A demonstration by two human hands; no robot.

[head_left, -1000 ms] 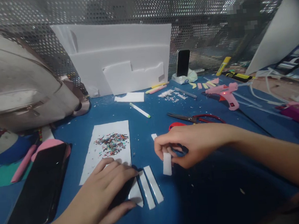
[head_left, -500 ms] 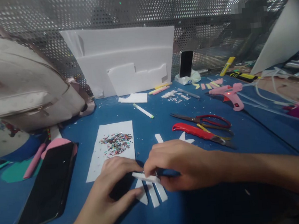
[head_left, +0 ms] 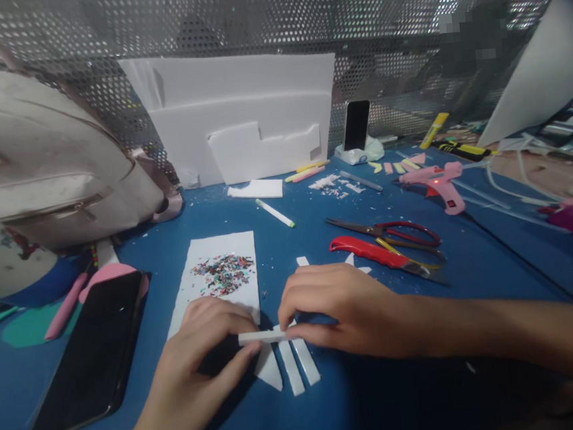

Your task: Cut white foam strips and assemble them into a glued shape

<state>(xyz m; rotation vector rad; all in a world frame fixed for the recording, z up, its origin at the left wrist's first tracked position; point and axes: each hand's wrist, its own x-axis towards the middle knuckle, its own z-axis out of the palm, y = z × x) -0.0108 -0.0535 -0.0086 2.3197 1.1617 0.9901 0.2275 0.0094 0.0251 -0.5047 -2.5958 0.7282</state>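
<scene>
Thumb and fingers of the left hand pinch the left end of a white foam strip, held crosswise just over other cut strips on the near blue table. The right hand pinches its right end. Light and stiff, it probably snaps easily, so the ends look the best hold.

1 head-worn view (close) looks forward and down at blue table.

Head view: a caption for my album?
Left hand and right hand hold a white strip across other strips on a blue table.
</scene>
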